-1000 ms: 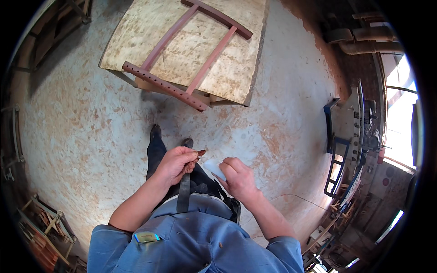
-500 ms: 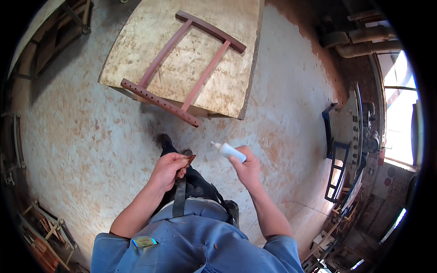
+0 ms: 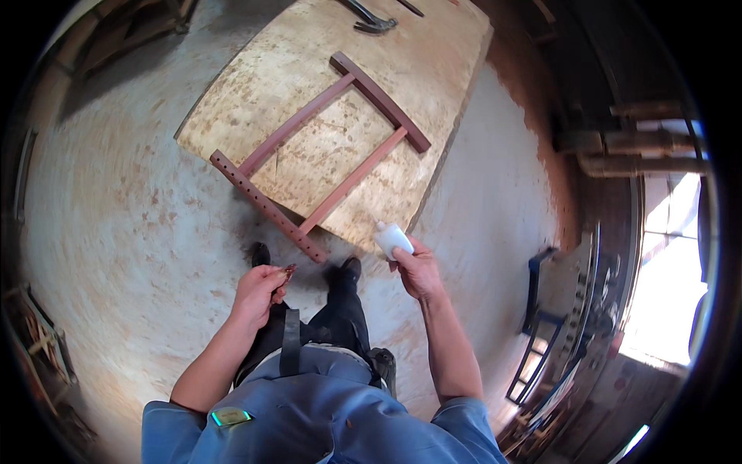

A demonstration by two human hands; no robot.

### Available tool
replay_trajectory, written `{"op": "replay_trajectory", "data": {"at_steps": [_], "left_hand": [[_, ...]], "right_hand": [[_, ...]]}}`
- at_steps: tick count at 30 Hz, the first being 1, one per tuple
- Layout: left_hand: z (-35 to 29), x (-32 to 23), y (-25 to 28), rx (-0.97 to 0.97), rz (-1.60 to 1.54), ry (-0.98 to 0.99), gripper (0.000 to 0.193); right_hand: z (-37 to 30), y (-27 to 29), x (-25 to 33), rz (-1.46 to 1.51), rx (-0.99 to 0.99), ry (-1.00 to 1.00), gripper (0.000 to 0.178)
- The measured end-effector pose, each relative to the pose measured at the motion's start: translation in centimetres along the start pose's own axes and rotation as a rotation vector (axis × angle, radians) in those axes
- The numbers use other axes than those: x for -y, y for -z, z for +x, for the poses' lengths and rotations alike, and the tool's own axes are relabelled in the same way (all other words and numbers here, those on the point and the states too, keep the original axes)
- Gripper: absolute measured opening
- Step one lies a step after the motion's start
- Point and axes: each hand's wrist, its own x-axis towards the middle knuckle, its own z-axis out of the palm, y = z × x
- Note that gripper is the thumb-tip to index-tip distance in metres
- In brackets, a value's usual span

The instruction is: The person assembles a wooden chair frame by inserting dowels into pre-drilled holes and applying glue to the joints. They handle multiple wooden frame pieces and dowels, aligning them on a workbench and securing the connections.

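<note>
My left hand (image 3: 259, 295) is closed, pinching small reddish-brown wooden bits (image 3: 290, 271) whose exact shape I cannot make out. In my right hand (image 3: 421, 272) is a white squeeze bottle (image 3: 393, 241) with a narrow nozzle, tilted toward the table. Just beyond both hands, a reddish-brown wooden frame (image 3: 380, 100) lies on a stained pale worktable (image 3: 259, 85). Two crosspieces join its two rails. The near rail (image 3: 267, 205) has a row of small holes and sticks out over the table's near edge. Neither hand touches the frame.
A claw hammer (image 3: 376, 25) lies on the table's far part, with a dark slim tool (image 3: 411, 7) near it. To the right stand a machine (image 3: 568, 298) and a dark metal frame (image 3: 533, 359). Wooden parts (image 3: 42, 340) are at lower left. My feet stand by the table.
I have come closer to the table and the view has turned, so the hammer now shows. The bottle is now at the table's near edge. Both hands keep their hold.
</note>
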Motion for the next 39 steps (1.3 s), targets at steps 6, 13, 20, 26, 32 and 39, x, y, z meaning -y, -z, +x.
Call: {"op": "replay_trajectory", "data": {"at_steps": [6, 13, 20, 26, 32, 39], "left_hand": [[0.2, 4.6, -2.3, -0.229, -0.246, -0.137, 0.007], [-1.3, 10.1, -6.8, -0.43, -0.607, -0.313, 0.008], [0.4, 11.7, -8.9, -0.535, -0.629, -0.359, 0.012], [3.7, 13.0, -10.7, -0.692, -0.604, -0.44, 0.01], [7.8, 15.9, -12.5, -1.088, -0.303, -0.707, 0.007], [7.8, 13.3, -15.9, -1.527, 0.076, -0.837, 0.008]], "right_hand": [[7.3, 2.8, 2.3, -0.403, 0.148, 0.199, 0.026], [12.3, 5.5, 3.5, -0.977, 0.212, 0.519, 0.023], [15.0, 6.8, 7.8, -0.973, 0.19, 0.456, 0.028], [24.1, 10.6, 15.0, -0.744, 0.005, 0.69, 0.026], [31.4, 10.1, 18.4, -0.851, -0.075, 0.472, 0.033], [34.9, 11.1, 16.8, -0.898, 0.059, 0.466, 0.038]]}}
